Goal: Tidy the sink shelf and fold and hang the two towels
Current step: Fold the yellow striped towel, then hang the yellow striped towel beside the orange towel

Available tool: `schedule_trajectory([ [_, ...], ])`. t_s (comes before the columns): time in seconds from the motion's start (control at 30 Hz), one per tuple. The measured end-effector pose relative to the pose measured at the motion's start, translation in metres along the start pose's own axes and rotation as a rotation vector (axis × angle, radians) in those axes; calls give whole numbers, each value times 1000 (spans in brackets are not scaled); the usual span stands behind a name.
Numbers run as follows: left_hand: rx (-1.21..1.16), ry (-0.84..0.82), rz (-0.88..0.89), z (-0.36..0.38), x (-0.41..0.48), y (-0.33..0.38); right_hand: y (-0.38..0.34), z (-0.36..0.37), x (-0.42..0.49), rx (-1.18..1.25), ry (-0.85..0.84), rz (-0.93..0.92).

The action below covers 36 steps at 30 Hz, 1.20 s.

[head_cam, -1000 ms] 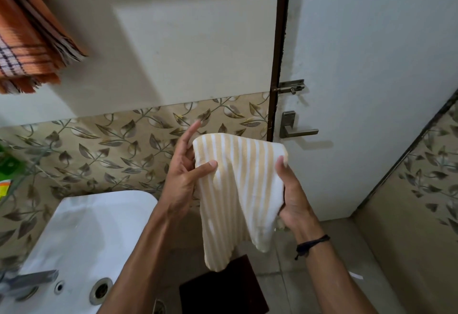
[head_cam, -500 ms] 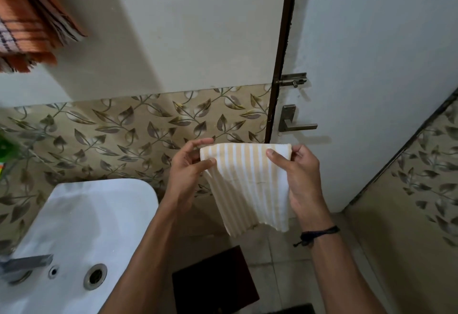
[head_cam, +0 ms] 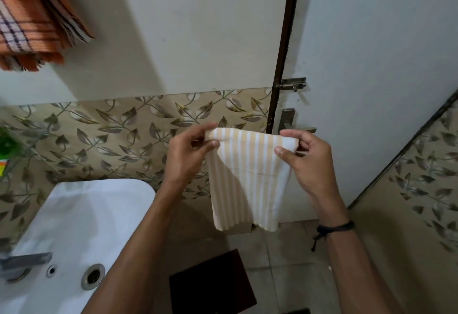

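Observation:
A small towel with beige and white stripes [head_cam: 250, 177] hangs folded in front of me, held by its top edge. My left hand [head_cam: 188, 155] pinches the top left corner and my right hand [head_cam: 307, 162] pinches the top right corner, so the top edge is stretched level. The lower end hangs free above the floor. An orange checked towel [head_cam: 32, 21] hangs folded high on the wall at the upper left. At the far left edge, part of the sink shelf [head_cam: 14, 162] shows with a green object [head_cam: 7, 144] on it; the rest is out of view.
A white sink [head_cam: 81, 234] with a drain and a grey tap [head_cam: 24, 261] sits at the lower left. A white door [head_cam: 371, 65] with latch and handle [head_cam: 295, 125] stands behind the towel. A dark mat [head_cam: 210, 284] lies on the tiled floor below.
The striped towel went from hanging slantwise in loose hands to a level top edge pinched at both corners. My right hand moved from the towel's side up to its top right corner.

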<state>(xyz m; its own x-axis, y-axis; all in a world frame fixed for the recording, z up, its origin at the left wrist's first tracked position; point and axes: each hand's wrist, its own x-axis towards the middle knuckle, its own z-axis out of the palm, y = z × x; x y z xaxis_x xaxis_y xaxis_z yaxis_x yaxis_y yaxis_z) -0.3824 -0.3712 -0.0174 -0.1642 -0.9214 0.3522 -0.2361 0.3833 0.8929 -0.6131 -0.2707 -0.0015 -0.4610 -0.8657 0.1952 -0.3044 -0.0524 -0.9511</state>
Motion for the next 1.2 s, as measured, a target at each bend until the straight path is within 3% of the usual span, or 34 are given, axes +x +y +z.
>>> schedule_trajectory([
  [0.1,397,21,185,-6,12,12,-10,6,7,-177,15,-83],
  [0.2,494,82,318,-13,26,23,-26,13,21,-387,80,-239],
  [0.33,261,92,307,-26,48,38,-51,25,42,-437,179,-409],
  [0.43,21,44,238,-42,64,65,-82,32,58,-321,124,-460],
  [0.6,-151,97,399,-91,93,123,-153,46,83,-138,36,-722],
  [0.73,-27,176,538,-142,124,169,-217,63,107,-61,50,-954],
  [0.87,99,255,583,-180,158,215,-274,85,143,-33,97,-1058],
  [1.2,286,357,536,-248,256,291,-400,125,216,-117,159,-1073],
])
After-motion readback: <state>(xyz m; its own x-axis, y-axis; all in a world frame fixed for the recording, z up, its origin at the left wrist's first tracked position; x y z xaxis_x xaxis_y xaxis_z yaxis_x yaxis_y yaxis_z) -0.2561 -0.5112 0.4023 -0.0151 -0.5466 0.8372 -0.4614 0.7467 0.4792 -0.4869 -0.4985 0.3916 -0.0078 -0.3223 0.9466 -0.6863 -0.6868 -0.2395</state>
